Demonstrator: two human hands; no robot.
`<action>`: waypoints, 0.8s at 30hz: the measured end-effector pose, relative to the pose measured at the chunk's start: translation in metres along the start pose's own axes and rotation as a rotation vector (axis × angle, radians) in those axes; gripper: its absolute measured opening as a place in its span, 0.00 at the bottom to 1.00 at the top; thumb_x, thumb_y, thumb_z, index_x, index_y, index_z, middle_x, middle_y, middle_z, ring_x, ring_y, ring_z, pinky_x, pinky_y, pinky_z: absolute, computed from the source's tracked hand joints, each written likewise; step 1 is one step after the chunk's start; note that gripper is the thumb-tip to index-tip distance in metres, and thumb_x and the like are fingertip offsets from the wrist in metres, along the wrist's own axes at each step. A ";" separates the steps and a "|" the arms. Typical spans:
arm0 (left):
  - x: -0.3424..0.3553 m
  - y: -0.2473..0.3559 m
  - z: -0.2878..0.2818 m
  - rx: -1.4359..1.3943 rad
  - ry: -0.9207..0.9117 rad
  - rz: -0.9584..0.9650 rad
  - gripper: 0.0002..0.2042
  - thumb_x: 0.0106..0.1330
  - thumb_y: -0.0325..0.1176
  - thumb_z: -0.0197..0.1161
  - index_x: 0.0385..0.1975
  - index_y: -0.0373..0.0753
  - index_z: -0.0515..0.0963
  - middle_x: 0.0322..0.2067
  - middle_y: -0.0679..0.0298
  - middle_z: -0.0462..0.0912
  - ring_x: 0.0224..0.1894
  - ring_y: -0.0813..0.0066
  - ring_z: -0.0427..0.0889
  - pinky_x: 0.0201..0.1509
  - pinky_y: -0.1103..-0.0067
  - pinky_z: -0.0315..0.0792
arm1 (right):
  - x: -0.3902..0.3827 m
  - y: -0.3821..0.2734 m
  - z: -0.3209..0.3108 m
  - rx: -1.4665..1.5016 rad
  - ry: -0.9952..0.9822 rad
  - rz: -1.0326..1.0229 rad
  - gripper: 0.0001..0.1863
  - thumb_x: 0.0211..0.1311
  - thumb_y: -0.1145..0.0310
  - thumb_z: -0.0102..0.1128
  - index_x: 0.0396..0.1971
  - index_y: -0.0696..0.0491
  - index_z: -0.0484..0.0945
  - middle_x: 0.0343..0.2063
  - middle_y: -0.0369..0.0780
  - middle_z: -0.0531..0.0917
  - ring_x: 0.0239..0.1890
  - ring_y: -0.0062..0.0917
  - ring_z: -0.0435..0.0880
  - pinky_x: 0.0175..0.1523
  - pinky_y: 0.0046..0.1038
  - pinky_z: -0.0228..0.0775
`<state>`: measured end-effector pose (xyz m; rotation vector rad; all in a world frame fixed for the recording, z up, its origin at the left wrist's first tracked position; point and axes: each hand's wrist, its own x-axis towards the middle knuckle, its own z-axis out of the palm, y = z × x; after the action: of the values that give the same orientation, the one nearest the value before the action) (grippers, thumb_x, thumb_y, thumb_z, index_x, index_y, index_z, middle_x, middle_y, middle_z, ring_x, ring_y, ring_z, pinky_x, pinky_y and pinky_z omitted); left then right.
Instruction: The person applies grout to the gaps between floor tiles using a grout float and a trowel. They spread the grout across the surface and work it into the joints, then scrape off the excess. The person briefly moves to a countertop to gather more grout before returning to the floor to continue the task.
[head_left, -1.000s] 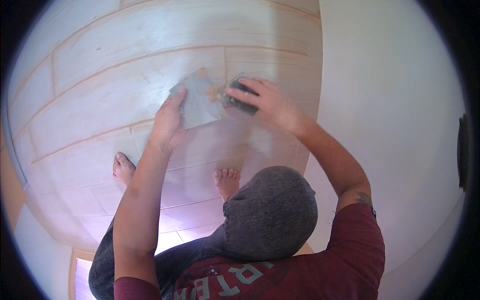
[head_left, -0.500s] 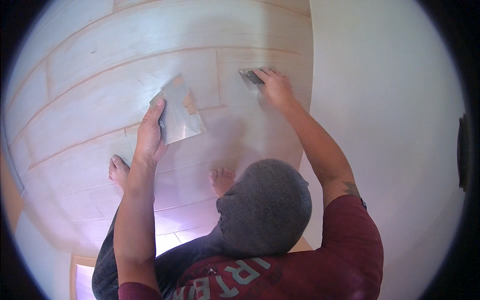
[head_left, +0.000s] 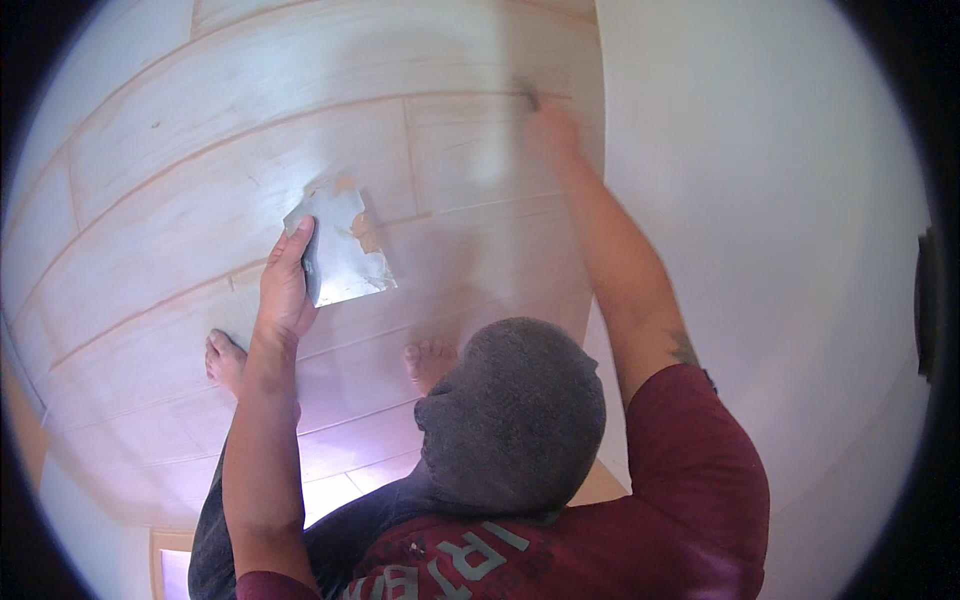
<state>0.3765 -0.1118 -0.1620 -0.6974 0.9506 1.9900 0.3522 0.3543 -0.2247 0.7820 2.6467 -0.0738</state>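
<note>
My left hand [head_left: 288, 278] is closed on the edge of a flat metal plate [head_left: 340, 268], thumb on top. A lump of tan paste [head_left: 365, 232] clings to the plate's right side, with a smaller patch near its far edge. Farther off, my right hand [head_left: 552, 132] reaches over the tiled floor [head_left: 250, 110] close to the wall. Its fingers are closed on a small dark scraper [head_left: 529, 98], which lies against a brownish joint. Motion smears this hand and the scraper, so the blade's exact contact is unclear.
A pale wall [head_left: 720, 200] rises along the floor's right side. My bent knee in dark grey trousers [head_left: 515, 420] stands between my arms. My bare left foot [head_left: 225, 358] and right foot [head_left: 430, 362] rest on the tiles. A wooden frame [head_left: 165, 540] shows at the lower left.
My right hand has moved away from me with the scraper, to a farther joint. The plate in my left hand has turned slightly. The whole view has shifted a little.
</note>
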 end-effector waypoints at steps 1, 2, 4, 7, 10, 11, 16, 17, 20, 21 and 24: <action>0.001 -0.001 0.003 -0.036 -0.010 -0.014 0.18 0.80 0.42 0.61 0.61 0.38 0.78 0.51 0.62 0.88 0.49 0.73 0.88 0.56 0.74 0.82 | -0.016 -0.020 -0.005 0.010 -0.026 -0.014 0.30 0.64 0.69 0.55 0.69 0.44 0.76 0.48 0.54 0.88 0.52 0.50 0.88 0.57 0.50 0.79; 0.001 -0.001 0.005 -0.007 -0.030 -0.005 0.18 0.81 0.43 0.60 0.60 0.37 0.78 0.50 0.61 0.87 0.49 0.72 0.88 0.56 0.73 0.83 | -0.033 -0.043 -0.014 0.026 -0.048 -0.042 0.29 0.63 0.69 0.57 0.67 0.45 0.78 0.46 0.54 0.89 0.50 0.51 0.89 0.56 0.50 0.80; 0.001 -0.001 0.008 -0.010 -0.109 -0.006 0.19 0.82 0.45 0.57 0.59 0.36 0.76 0.49 0.59 0.86 0.47 0.70 0.88 0.55 0.73 0.83 | -0.059 -0.096 -0.028 0.026 -0.084 -0.041 0.25 0.62 0.67 0.59 0.61 0.49 0.81 0.41 0.52 0.90 0.47 0.51 0.89 0.53 0.51 0.81; 0.003 -0.001 0.010 -0.009 0.011 -0.006 0.19 0.82 0.44 0.57 0.59 0.36 0.76 0.49 0.59 0.86 0.48 0.70 0.88 0.55 0.72 0.83 | -0.088 -0.158 -0.036 0.026 -0.077 -0.212 0.19 0.65 0.69 0.56 0.55 0.54 0.83 0.42 0.54 0.89 0.48 0.52 0.89 0.55 0.52 0.80; 0.004 0.001 0.010 -0.019 -0.096 0.011 0.19 0.81 0.45 0.58 0.60 0.36 0.76 0.49 0.59 0.87 0.49 0.71 0.88 0.56 0.72 0.83 | -0.087 -0.173 -0.027 0.060 -0.181 -0.274 0.18 0.69 0.69 0.53 0.54 0.55 0.83 0.43 0.56 0.88 0.50 0.52 0.88 0.57 0.53 0.79; 0.005 0.001 0.012 0.017 -0.020 0.035 0.20 0.81 0.45 0.58 0.60 0.36 0.75 0.50 0.59 0.87 0.49 0.70 0.88 0.56 0.72 0.83 | -0.081 -0.163 -0.022 0.080 -0.196 -0.264 0.17 0.71 0.68 0.52 0.54 0.55 0.83 0.44 0.56 0.88 0.51 0.52 0.88 0.57 0.53 0.78; 0.006 0.004 0.023 0.065 0.090 0.084 0.22 0.81 0.46 0.58 0.62 0.35 0.75 0.52 0.59 0.86 0.50 0.69 0.88 0.58 0.71 0.82 | -0.038 -0.062 -0.017 0.103 -0.122 -0.006 0.18 0.73 0.62 0.54 0.52 0.55 0.85 0.45 0.55 0.88 0.51 0.48 0.88 0.56 0.51 0.78; 0.005 0.003 0.024 0.058 0.039 0.117 0.21 0.81 0.45 0.57 0.63 0.35 0.74 0.53 0.59 0.86 0.52 0.69 0.87 0.60 0.71 0.81 | -0.037 -0.049 -0.019 0.132 -0.097 0.007 0.18 0.72 0.62 0.54 0.51 0.55 0.85 0.45 0.55 0.88 0.50 0.49 0.88 0.56 0.51 0.78; 0.005 0.001 0.035 -0.011 -0.009 0.146 0.22 0.83 0.44 0.54 0.66 0.34 0.73 0.57 0.58 0.84 0.57 0.68 0.85 0.63 0.71 0.78 | -0.041 -0.042 -0.041 0.147 -0.031 -0.022 0.17 0.72 0.62 0.54 0.50 0.56 0.85 0.45 0.54 0.88 0.49 0.49 0.88 0.56 0.51 0.79; 0.001 0.001 0.034 0.004 0.026 0.160 0.23 0.83 0.46 0.55 0.67 0.34 0.71 0.58 0.57 0.83 0.57 0.67 0.85 0.64 0.70 0.78 | -0.049 -0.061 -0.044 0.139 -0.055 -0.098 0.17 0.71 0.63 0.55 0.50 0.56 0.85 0.45 0.54 0.89 0.49 0.49 0.88 0.55 0.50 0.79; -0.014 0.000 0.044 0.016 0.018 0.243 0.27 0.82 0.50 0.55 0.69 0.34 0.69 0.60 0.56 0.81 0.60 0.66 0.82 0.67 0.67 0.75 | -0.101 -0.116 -0.047 0.148 0.005 -0.223 0.15 0.72 0.65 0.54 0.49 0.56 0.85 0.44 0.53 0.89 0.47 0.47 0.89 0.53 0.48 0.81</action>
<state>0.3783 -0.0817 -0.1273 -0.6157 1.1042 2.1867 0.3521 0.2117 -0.1503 0.5283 2.7464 -0.3301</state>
